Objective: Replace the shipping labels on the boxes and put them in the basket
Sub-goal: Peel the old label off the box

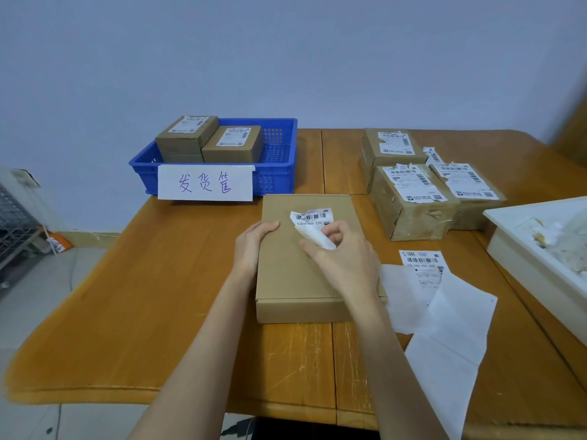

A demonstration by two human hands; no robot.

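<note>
Right now you are midway through stripping the old label (pixel 313 217) off the flat cardboard box (pixel 298 271) that lies on the wooden table (pixel 158 296) directly in front of you, just this side of the blue basket (pixel 279 173). Your right hand (pixel 340 252) pinches the peeled, curled part of that label between thumb and fingers, while its far strip with the barcode looks still stuck to the lid. Your left hand (pixel 254 242) lies on the box's left edge with the fingers bent over the top, steadying it rather than gripping anything.

Judging by how things lie, two small boxes (pixel 209 139) with clean, intact labels already sit in the basket, toward its left side, so that much looks done. The basket carries a handwritten paper sign (pixel 205 183) on its front wall, and its right part has room.

What is left seems larger. You need to finish tearing this label away and then stick on a new one; a fresh label (pixel 421 265) lies on the table just right of the box, with white backing sheets (pixel 451 338) around it. After that the box goes into the basket. At the far right, three taped boxes (pixel 413 188) wait with torn, ragged labels, apparently untouched. A white tray (pixel 521 249) at the right edge holds what looks like paper scraps, probably the spot for the removed label.
</note>
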